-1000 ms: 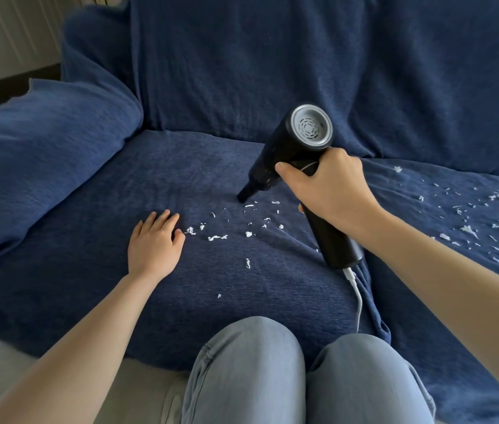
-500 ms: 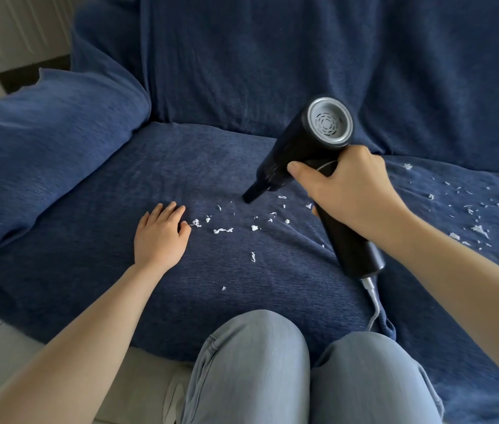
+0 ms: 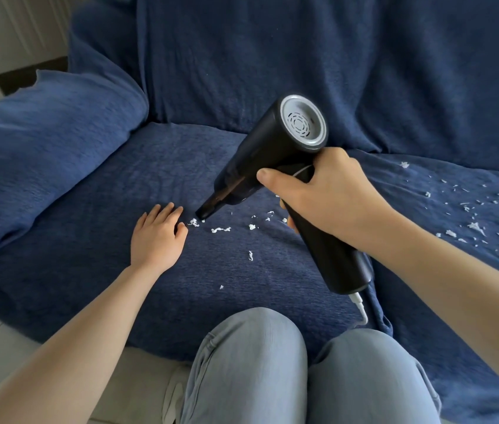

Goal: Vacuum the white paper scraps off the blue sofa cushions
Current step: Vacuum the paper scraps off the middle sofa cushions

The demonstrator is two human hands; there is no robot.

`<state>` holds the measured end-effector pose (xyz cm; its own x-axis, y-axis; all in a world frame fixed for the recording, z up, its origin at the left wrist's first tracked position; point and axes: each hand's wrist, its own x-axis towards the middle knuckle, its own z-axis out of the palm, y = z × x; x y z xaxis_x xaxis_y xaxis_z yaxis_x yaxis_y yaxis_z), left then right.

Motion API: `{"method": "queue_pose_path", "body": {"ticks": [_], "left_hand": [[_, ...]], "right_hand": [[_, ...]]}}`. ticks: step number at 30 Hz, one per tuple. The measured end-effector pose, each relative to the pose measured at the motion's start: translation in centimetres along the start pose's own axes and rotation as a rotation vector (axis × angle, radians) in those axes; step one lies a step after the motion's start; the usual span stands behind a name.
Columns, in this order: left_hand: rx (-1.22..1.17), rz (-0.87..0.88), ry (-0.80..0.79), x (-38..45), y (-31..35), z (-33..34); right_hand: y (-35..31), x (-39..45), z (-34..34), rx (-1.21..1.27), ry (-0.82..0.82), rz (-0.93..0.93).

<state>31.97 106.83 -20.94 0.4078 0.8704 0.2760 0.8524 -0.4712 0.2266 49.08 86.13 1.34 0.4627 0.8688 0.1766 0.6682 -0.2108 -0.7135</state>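
My right hand (image 3: 331, 197) grips the black vacuum (image 3: 275, 154), its nozzle (image 3: 204, 212) angled down and left, tip just beside a scrap (image 3: 193, 222) next to my left hand (image 3: 156, 237) — which lies flat and empty on the sofa cushion (image 3: 89, 209). The remaining scraps (image 3: 220, 230) trail rightward from the nozzle, back toward my right hand — the thicker scatter (image 3: 481, 221) sits on the cushion beyond it.

Vacuum nozzle (image 3: 204, 213) now leftward, beside left hand (image 3: 156, 237); fewer scraps (image 3: 220, 230)

The right hand (image 3: 331, 194) hides the vacuum (image 3: 275, 148) grip; scraps (image 3: 481, 224) run off the right edge.
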Motion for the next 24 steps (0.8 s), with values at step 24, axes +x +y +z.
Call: {"method": "queue_pose_path", "body": {"ticks": [24], "left_hand": [[-0.008,-0.006,0.076,-0.7,0.3,0.3]], "right_hand": [[4.9,0.6,-4.7,-0.144,0.058,0.003]]}}
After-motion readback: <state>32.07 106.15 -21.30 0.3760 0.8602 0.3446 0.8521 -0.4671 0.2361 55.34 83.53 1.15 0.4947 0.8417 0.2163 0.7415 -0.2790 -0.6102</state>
